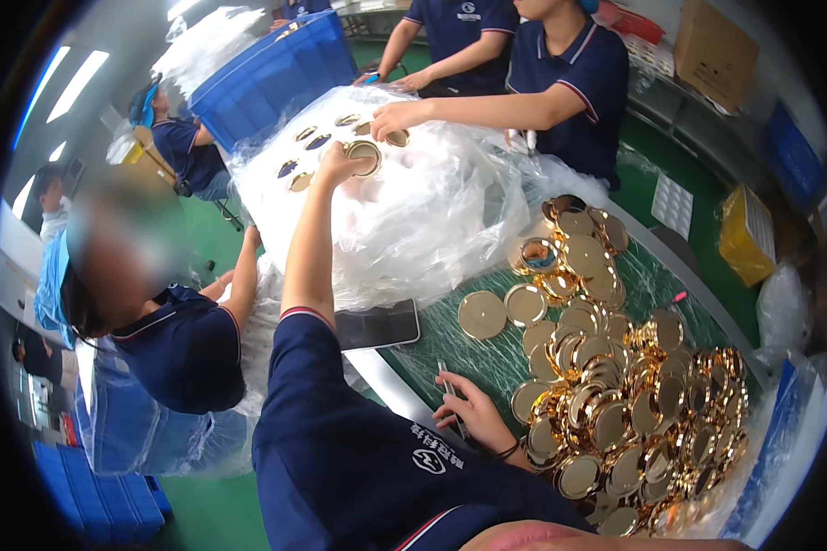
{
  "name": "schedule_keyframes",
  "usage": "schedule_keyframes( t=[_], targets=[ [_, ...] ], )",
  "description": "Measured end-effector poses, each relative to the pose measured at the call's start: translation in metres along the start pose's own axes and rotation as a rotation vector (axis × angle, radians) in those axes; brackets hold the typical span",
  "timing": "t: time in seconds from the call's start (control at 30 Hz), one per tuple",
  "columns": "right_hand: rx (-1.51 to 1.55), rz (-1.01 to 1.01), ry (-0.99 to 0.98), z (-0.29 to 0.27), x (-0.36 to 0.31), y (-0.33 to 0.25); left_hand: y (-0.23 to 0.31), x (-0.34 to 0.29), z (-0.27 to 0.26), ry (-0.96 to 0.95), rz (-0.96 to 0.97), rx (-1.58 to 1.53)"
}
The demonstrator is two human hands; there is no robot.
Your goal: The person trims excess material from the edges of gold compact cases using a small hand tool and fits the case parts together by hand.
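Note:
My left hand [341, 163] reaches far out over the bag-covered heap at the back. Its fingers close on a round gold-rimmed lid [367, 158]. Several similar lids, some with dark faces, lie around it on the white plastic sheeting [386, 239]. Close to the table edge, my right hand [476, 411] has its fingers curled round a slim greyish stick-like tool [451, 400], whose exact kind I cannot make out. Beside that hand spreads a big pile of shiny gold round lids [606, 422]. One lid [538, 254] there has a coloured picture on its face.
A co-worker's hand [397, 118] reaches in just right of my left hand. A large blue crate [276, 73] stands at the back left. A dark flat device [377, 326] lies by the green table's edge [459, 285]. Another person sits to my left.

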State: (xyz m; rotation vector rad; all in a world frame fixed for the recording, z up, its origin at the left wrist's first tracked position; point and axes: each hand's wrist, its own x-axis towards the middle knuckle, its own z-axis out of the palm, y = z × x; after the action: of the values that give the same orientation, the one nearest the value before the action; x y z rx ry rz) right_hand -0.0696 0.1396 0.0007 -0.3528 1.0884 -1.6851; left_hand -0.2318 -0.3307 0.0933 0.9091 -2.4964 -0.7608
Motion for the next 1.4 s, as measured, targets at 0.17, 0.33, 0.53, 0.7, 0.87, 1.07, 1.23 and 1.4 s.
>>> schedule_keyframes(
  t=[0.17, 0.33, 0.53, 0.7, 0.87, 1.07, 1.23, 1.4],
  targets=[
    [-0.019, -0.039, -0.007, 0.006, -0.002, 0.003, 0.025, -0.030, -0.013, 0.243, 0.251, -0.018],
    [-0.011, -0.160, 0.058, 0.003, 0.002, 0.009, 0.100, -0.127, -0.033, 0.068, 0.356, -0.675],
    [-0.056, -0.469, 0.441, 0.014, -0.006, -0.011, 0.107, -0.287, -0.033, -0.337, 0.380, -0.899],
    [0.004, -0.533, 0.412, 0.010, -0.008, -0.006, 0.085, -0.358, 0.024, -0.523, 0.175, -0.873],
    [0.083, -0.512, 0.408, 0.012, -0.009, -0.010, 0.082, -0.390, 0.058, -0.536, -0.187, -1.302],
    [-0.278, -0.547, 0.417, 0.015, -0.011, -0.010, 0.064, -0.401, 0.062, -0.543, -0.148, -1.364],
    [-0.367, -0.591, 0.400, 0.026, -0.011, -0.013, 0.055, -0.403, 0.060, -0.603, -0.098, -1.389],
    [-0.208, -0.420, 0.481, 0.031, -0.014, -0.017, 0.049, -0.402, 0.051, -0.766, -0.005, -1.446]
  ],
)
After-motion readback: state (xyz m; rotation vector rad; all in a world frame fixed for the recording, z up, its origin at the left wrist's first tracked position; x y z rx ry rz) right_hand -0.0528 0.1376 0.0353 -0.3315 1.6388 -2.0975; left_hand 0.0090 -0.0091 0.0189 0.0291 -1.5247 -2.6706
